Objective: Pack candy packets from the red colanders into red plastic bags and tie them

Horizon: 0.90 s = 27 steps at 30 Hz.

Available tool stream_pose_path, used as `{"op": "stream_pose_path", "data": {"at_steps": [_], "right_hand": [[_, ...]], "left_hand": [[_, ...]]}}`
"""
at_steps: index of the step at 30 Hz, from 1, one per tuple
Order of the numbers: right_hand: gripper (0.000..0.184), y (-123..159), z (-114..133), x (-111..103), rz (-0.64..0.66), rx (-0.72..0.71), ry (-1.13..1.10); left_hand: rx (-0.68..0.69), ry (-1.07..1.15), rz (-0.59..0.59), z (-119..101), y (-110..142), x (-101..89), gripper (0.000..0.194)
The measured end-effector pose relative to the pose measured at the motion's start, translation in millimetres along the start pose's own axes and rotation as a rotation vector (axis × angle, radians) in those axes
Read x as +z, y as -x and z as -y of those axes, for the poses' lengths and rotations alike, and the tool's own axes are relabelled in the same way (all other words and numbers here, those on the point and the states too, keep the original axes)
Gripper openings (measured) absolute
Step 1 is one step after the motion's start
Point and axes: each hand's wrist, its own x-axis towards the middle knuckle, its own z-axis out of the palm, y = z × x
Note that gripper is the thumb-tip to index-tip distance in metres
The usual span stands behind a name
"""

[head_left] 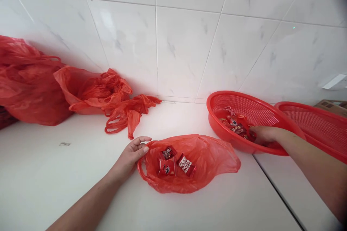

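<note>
A red plastic bag (211,155) lies spread open on the white table in front of me. Three small red wrapped snack packets rest inside it; one packet (186,165) has a white label. My left hand (137,151) pinches the bag's left rim near its handle, thumb on top. To the right, my right hand (264,136) reaches down into a red mesh basket (217,115), beside a small heap of similar snack packets (235,124). Its fingertips are hidden among the packets and behind the hand, so any hold there does not show.
A second red basket (311,115) stands at the far right, with a cardboard box (330,104) behind it. Crumpled red bags (108,94) and a bulky filled red bag (32,86) lie at left along the tiled wall (184,50). A dark seam (276,187) crosses the table.
</note>
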Motion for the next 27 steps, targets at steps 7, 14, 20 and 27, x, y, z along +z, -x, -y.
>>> {"op": "stream_pose_path", "data": {"at_steps": [7, 14, 20, 27], "right_hand": [[0.01, 4, 2, 2, 0.463, 0.187, 0.1], [0.011, 7, 4, 11, 0.477, 0.189, 0.148], [0.016, 3, 8, 6, 0.406, 0.152, 0.227], [0.006, -8, 48, -49, 0.018, 0.171, 0.397]], "left_hand": [[-0.004, 0.004, -0.011, -1, 2, 0.8, 0.038], [0.076, 0.059, -0.166, -9, -21, 3.0, 0.04], [0.207, 0.088, -0.243, -29, -55, 12.9, 0.039], [0.317, 0.146, -0.197, -55, -83, 27.3, 0.035]]}}
